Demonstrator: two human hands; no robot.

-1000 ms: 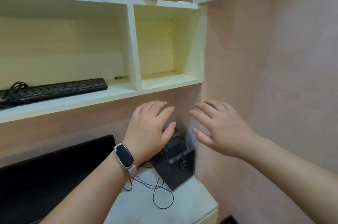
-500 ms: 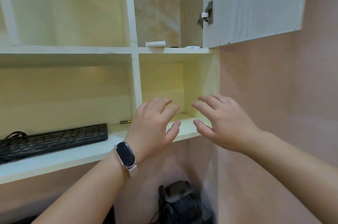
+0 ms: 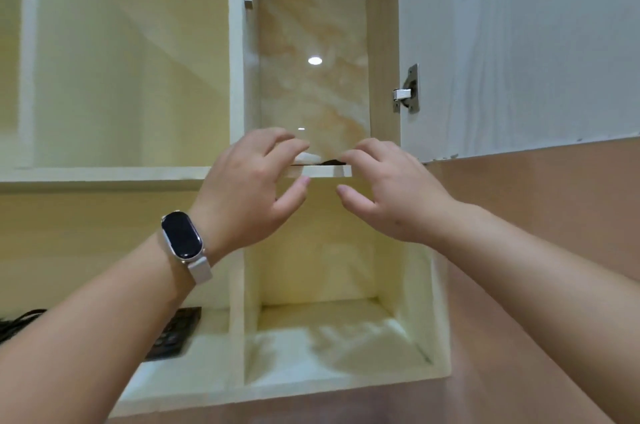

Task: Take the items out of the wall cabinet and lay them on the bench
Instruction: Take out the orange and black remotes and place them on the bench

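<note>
Both hands have risen from the lower cubby to the shelf edge in the open wall cabinet. Left hand: fingers loosely curved and apart over the lip, by a small white item, thumb below. Right hand: same pose, fingertips at a dark item just beside the white one, contact unclear. Neither grips anything. Cabinet door stands open on the right. Keyboard sits on the lower left shelf, a watch on the left wrist.
</note>
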